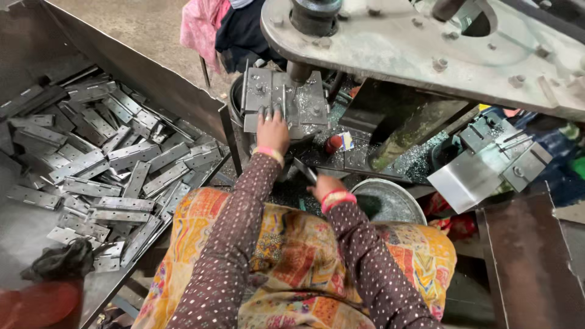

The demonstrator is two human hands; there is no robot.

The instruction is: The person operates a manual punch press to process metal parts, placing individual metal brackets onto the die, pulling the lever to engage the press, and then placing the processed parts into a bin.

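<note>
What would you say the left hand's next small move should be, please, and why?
Probably draw the left hand back from the press die: its fingertips rest on the die under the ram, while the right hand holds a metal strip.

A tray fills the left of the frame, with a heap of metal hinges lying in it and a crumpled cloth at its lower left corner. At upper centre the die block sits under the press arm, which spans the upper right; the left hand rests on the block's near edge. Below it, at centre, the right hand holds a hinge piece just left of a round pan, and a chute lies to the right.
</note>
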